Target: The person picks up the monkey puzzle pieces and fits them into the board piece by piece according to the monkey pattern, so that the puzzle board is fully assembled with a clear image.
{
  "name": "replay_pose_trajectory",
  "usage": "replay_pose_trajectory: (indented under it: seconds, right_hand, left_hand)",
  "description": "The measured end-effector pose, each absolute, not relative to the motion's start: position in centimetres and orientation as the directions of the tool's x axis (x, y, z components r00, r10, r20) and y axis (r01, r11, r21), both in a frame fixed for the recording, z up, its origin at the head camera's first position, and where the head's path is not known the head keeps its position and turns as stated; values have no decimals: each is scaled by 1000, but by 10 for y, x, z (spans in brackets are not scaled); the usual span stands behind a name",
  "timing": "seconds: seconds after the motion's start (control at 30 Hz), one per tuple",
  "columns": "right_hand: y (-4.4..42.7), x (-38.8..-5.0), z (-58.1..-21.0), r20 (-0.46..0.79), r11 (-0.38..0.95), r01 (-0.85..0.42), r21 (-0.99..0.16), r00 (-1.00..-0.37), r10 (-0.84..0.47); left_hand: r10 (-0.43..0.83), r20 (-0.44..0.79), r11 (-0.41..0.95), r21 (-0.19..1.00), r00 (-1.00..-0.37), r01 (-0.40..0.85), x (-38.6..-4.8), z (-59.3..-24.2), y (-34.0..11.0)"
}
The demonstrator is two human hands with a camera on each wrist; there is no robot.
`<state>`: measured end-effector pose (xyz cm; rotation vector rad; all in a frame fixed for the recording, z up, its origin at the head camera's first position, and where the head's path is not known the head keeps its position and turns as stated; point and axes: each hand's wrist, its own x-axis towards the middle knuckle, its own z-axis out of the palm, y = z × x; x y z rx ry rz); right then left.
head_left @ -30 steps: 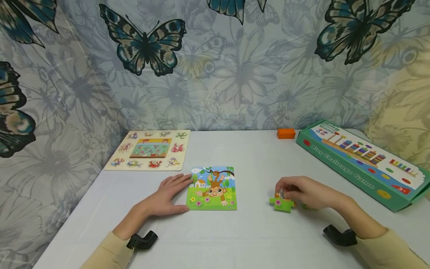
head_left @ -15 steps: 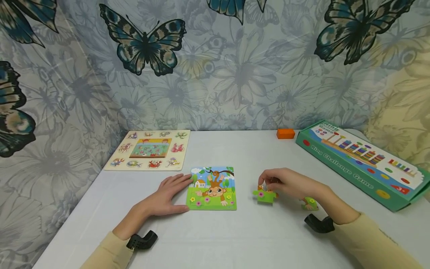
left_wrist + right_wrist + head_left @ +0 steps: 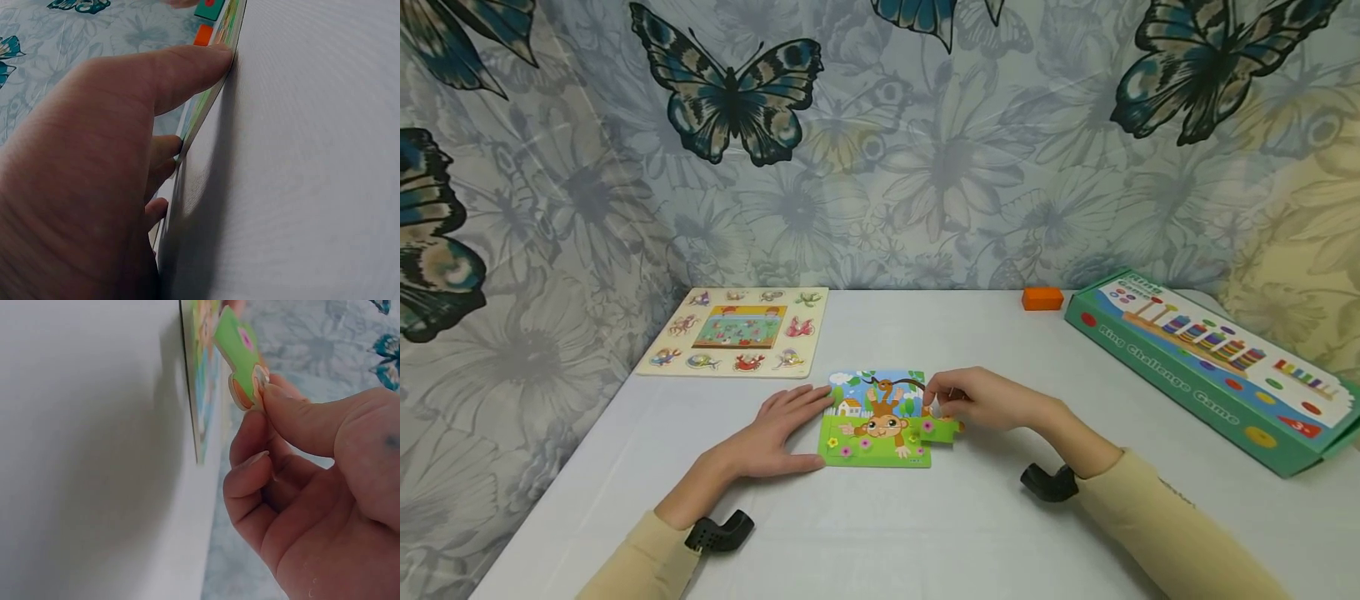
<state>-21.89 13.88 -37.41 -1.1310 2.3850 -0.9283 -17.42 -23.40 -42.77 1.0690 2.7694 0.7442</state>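
Note:
A square monkey puzzle (image 3: 876,450), with a picture of a monkey hanging from a branch, lies mid-table. Along its left edge rests my left hand (image 3: 775,437), fingers spread and thumb out straight; in the left wrist view the thumb (image 3: 194,69) touches the puzzle's edge. My right hand (image 3: 1000,404) pinches a green puzzle piece (image 3: 240,347) with a pink flower between thumb and index finger. It holds this piece raised over the right side of the puzzle, tilted and apart from it in the right wrist view. The other fingers of that hand are curled.
At the back left lies a wooden board (image 3: 655,360) with sea-animal pictures. An orange block (image 3: 1042,299) sits at the back edge, beside a long green game box (image 3: 1180,375) on the right. A butterfly-patterned cloth (image 3: 947,167) hangs behind the table.
My right hand has carried the puzzle piece leftward, from the right of the table to above the puzzle. Another loose piece, seen earlier, is now hidden by the right arm. The left hand stays put.

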Motion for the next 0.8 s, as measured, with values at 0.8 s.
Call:
replay_pose_trajectory:
  seconds: [0.8]
  right_hand:
    - [59,-222,-384,5,387,-629,-675,-528,-849]
  left_hand:
    - [642,62,651,483,-765,585,-175,-425,-234]
